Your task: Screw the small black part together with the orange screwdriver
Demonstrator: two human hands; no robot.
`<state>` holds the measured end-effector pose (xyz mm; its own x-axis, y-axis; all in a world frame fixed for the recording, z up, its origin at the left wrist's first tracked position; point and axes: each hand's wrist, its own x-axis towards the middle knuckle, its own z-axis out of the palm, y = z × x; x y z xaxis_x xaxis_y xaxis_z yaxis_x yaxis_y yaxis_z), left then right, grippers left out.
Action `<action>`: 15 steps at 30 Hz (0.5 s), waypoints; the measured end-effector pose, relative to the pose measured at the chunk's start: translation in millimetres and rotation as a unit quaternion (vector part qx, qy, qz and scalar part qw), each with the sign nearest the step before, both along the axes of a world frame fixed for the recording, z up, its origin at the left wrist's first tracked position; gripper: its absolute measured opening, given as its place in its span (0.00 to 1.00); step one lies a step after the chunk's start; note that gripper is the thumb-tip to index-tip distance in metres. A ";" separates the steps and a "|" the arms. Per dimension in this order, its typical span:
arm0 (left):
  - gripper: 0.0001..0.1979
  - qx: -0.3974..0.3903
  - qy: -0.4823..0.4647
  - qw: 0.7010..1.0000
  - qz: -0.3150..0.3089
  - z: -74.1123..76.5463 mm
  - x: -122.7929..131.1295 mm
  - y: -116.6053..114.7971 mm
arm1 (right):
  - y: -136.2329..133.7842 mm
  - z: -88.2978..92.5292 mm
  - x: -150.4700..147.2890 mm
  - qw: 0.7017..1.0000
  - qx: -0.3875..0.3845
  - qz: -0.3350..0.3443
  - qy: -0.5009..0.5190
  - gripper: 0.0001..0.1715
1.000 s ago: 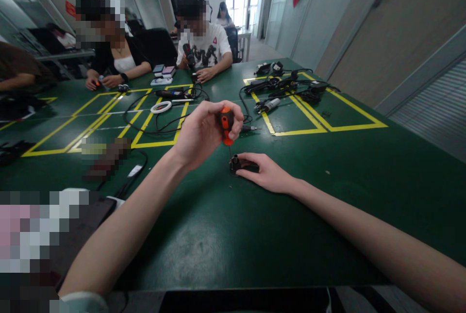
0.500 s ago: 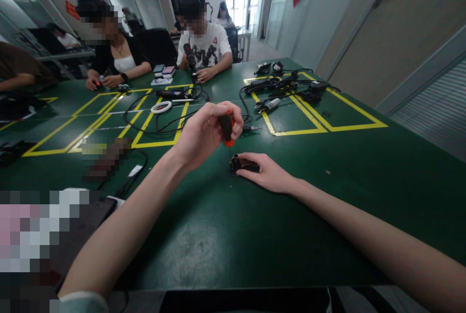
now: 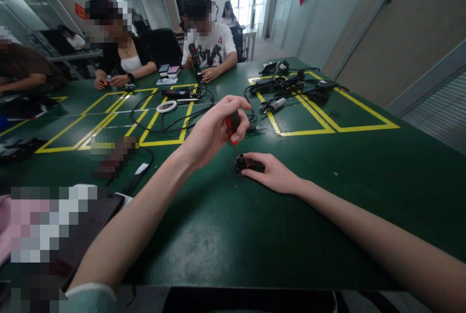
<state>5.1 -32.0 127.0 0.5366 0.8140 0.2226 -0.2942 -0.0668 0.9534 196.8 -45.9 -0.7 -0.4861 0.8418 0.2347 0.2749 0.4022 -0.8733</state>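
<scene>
Frame centre: small black plastic part [image 3: 247, 164] on green bench [image 3: 225, 235], under right hand [image 3: 273, 173]; orange-handled screwdriver [image 3: 233, 126] directly above, in left hand [image 3: 211, 131]. White ring [image 3: 166, 106] upper left.

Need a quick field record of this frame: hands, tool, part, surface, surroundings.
left hand: closed around a screwdriver, orange and black handle, shaft pointing down
right hand: flat on the table, pressing on a small black part
tool tip: at the top of the small black part; contact too small to tell
surface: green table with yellow tape lines
surroundings: white ring, black cables, two people seated at the far side
</scene>
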 end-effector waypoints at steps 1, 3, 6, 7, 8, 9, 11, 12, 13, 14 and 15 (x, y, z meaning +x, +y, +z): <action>0.15 -0.001 0.003 1.000 0.002 0.1 0.6 -0.4 | 0.1 -0.2 0.1 1.000 0.001 -0.001 0.000 0.20; 0.18 0.000 -0.001 1.000 0.000 -0.2 1.4 -0.8 | 0.2 -0.4 0.1 1.000 0.003 -0.001 -0.001 0.21; 0.16 0.017 -0.013 1.000 -0.008 -2.2 0.9 0.2 | 0.2 0.3 -0.1 1.000 0.002 0.001 0.001 0.20; 0.15 0.026 -0.011 1.000 -0.008 -3.1 0.4 0.9 | 0.1 0.7 -0.2 1.000 0.000 0.003 0.001 0.20; 0.14 0.037 -0.003 0.999 -0.004 -4.0 -0.3 1.7 | 0.0 1.1 -0.3 1.000 -0.001 0.005 0.002 0.20; 0.13 0.049 0.008 0.999 0.003 -4.6 -1.0 2.6 | -0.2 1.5 -0.4 1.000 -0.001 0.006 0.003 0.19; 0.11 0.077 0.029 0.996 0.023 -5.4 -2.3 3.8 | -0.6 2.3 -0.7 1.000 0.000 0.007 0.005 0.18; 0.11 0.091 0.035 0.995 0.033 -5.4 -2.9 4.0 | -0.7 2.6 -0.9 1.000 0.000 0.008 0.007 0.18; 0.12 0.105 0.040 0.993 0.041 -5.3 -3.3 4.1 | -0.8 3.0 -1.0 1.000 0.001 0.008 0.008 0.17; 0.12 0.119 0.044 0.991 0.047 -5.1 -3.6 4.0 | -0.9 3.3 -1.2 1.000 0.001 0.007 0.009 0.17; 0.13 0.135 0.049 0.988 0.050 -5.0 -3.8 3.9 | -1.0 3.7 -1.3 1.000 0.000 0.007 0.009 0.17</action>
<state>1.3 -28.1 122.0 0.4854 0.7825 0.3900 -0.1810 -0.3465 0.9204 195.5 -46.9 2.9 -0.4935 0.8348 0.2439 0.2527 0.4060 -0.8783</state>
